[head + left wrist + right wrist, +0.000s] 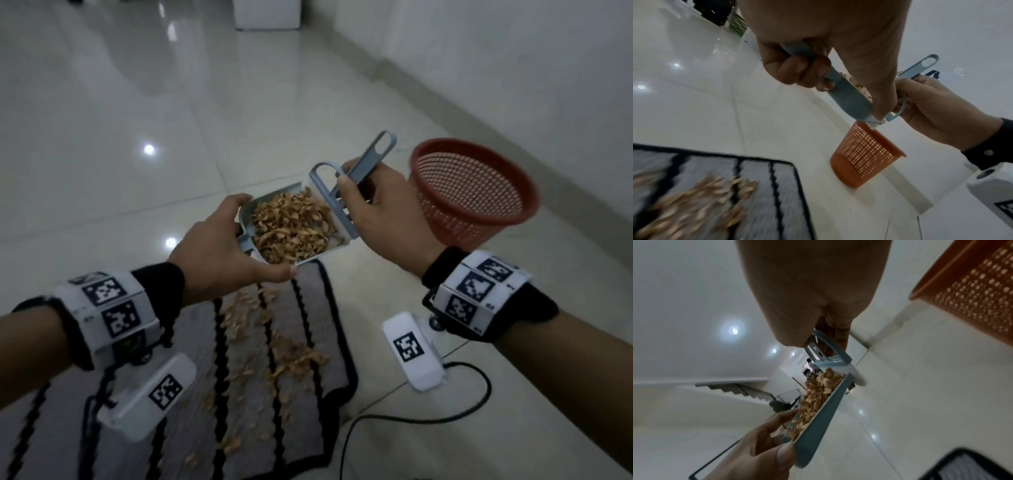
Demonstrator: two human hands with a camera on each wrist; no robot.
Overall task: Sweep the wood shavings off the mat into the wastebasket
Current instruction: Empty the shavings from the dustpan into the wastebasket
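While the dustpan (291, 226) is held up above the floor, its handle end is gripped by the left hand (219, 253), fingers curled under it and thumb laid along the near rim. The right hand (376, 205) is closed round a grey-blue brush (342, 195), whose handle (373, 150) juts up and away; the brush is set against the pan's right edge. A heap of wood shavings (294, 228) is carried in the pan. More shavings (274, 346) are left scattered along the grey mat (239, 394) with black stripes, directly below the hands. An orange mesh wastebasket (476, 192) is seen standing on the white tiled floor (171, 120), just right of the right hand. A black cable (411, 416) is noted beside the mat.
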